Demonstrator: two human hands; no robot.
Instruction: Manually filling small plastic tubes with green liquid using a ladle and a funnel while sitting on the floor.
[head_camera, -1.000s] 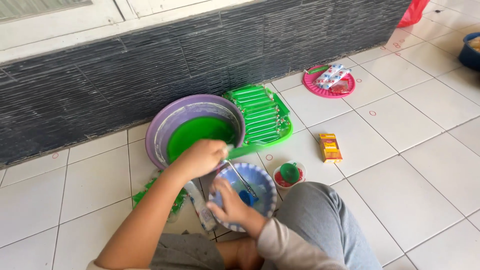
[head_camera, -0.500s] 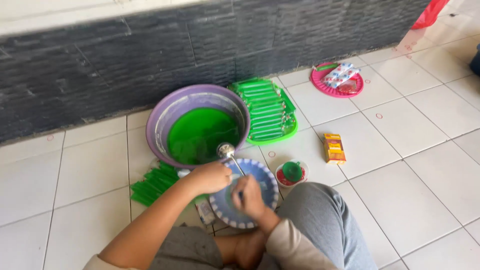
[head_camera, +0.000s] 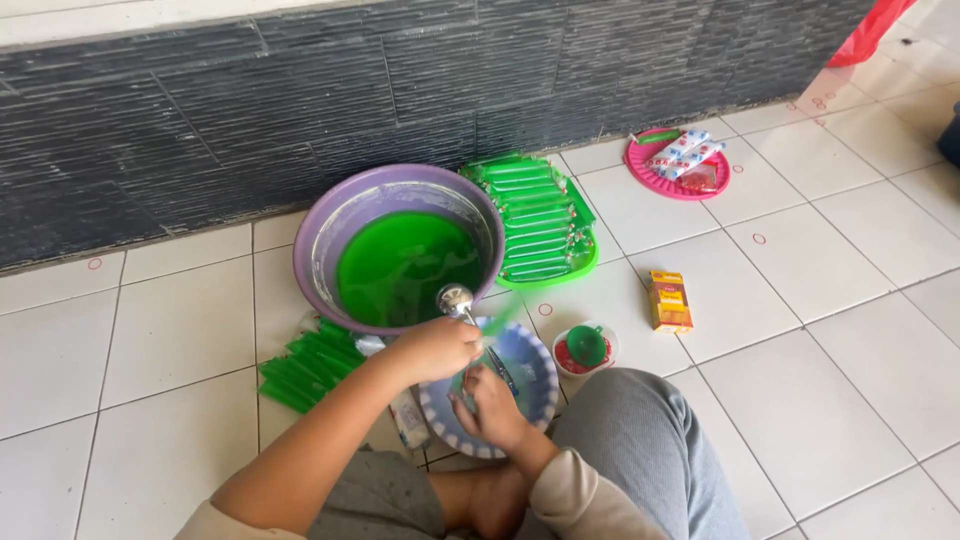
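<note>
Green liquid (head_camera: 405, 268) fills the wide purple plastic basin (head_camera: 330, 225) on the tiled floor (head_camera: 820, 400), far of the person's knees. A small metal ladle (head_camera: 455, 299) hangs over the basin's near rim, its thin handle pinched in the closed left hand (head_camera: 436, 349). The ladle looks light and stiff, likely slick when wet, so it is best held along the handle and kept level; the liquid would spill easily. The right hand (head_camera: 492, 403) rests inside the blue-and-white patterned bowl (head_camera: 535, 385) just near of the basin, fingers curled around something small that I cannot make out.

Right of the basin sits a green tray of filled green plastic tubes (head_camera: 535, 215), touching it. More green tubes (head_camera: 305, 362) lie on the floor at left. A small dish with a green funnel (head_camera: 585, 347) stands just right of the bowl, a yellow carton (head_camera: 668, 300) beyond it, and a pink plate of packets (head_camera: 680, 165) well apart at far right. The bowl and funnel dish crowd the near side.
</note>
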